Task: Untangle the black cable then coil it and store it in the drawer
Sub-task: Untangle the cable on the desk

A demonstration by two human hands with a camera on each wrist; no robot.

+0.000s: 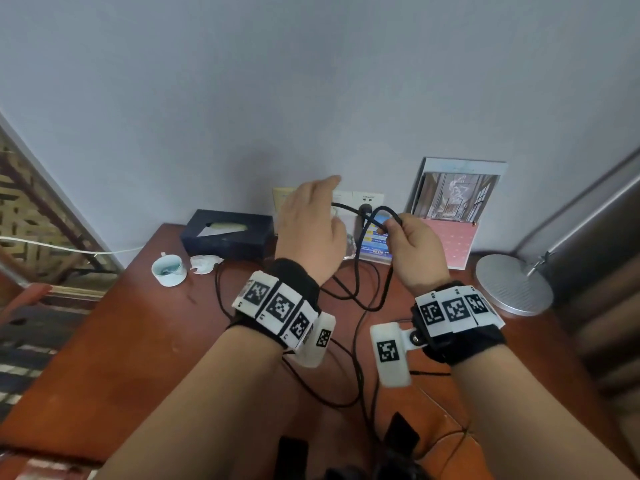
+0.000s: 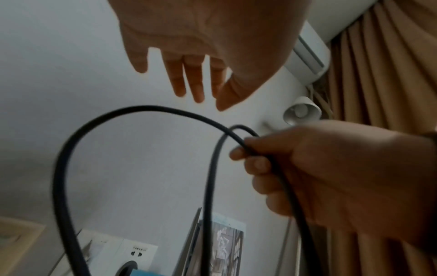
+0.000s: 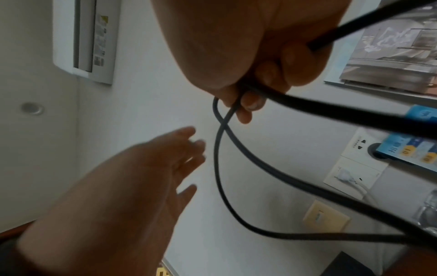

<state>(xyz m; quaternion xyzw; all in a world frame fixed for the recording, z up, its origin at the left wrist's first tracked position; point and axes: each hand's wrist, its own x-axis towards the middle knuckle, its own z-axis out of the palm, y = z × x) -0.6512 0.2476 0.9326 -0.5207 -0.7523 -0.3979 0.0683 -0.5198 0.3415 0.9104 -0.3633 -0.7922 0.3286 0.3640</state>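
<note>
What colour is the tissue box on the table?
Dark navy blue; the tissue box shows best in the head view.

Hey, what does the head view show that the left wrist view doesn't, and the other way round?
Only the head view shows the wooden table, the tissue box, the white cup, the lamp base and slack cable lying on the table. Only the left wrist view shows the air conditioner and the curtain. Both show the right hand gripping a loop of the black cable, the left hand open with straight fingers, holding nothing, and the wall socket.
</note>
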